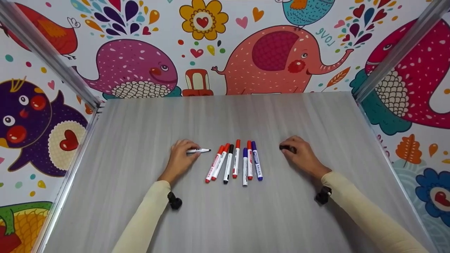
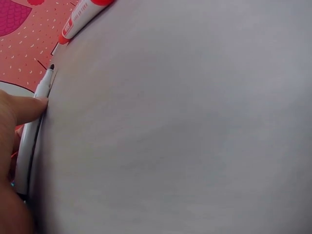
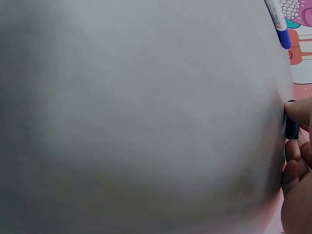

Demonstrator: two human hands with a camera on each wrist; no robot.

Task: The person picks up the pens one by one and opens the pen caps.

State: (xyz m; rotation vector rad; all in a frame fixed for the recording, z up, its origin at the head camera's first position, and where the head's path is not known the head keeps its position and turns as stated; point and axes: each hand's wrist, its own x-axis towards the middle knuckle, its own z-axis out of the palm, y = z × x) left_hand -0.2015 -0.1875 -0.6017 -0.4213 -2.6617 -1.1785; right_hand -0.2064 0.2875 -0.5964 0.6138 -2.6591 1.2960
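Observation:
My left hand (image 1: 181, 159) pinches a white marker (image 1: 201, 150) between thumb and fingers. Its cap is off, and the bare black tip points right, toward a row of capped markers. In the left wrist view the thumb lies along the barrel of this marker (image 2: 29, 146), close to the tabletop. Off to the right of the row, my right hand (image 1: 302, 155) grips a small black marker cap (image 1: 284, 147). The right wrist view shows the cap (image 3: 292, 127) between thumb and fingers, partly covered by them.
Between the hands lie several white markers side by side: red-capped ones (image 1: 213, 167), a black-capped one (image 1: 228, 167) and blue-capped ones (image 1: 257, 163). The grey wood-grain table (image 1: 225, 218) meets cartoon-printed walls (image 1: 147, 66) at the back and sides, with metal posts (image 1: 393, 56) at the corners.

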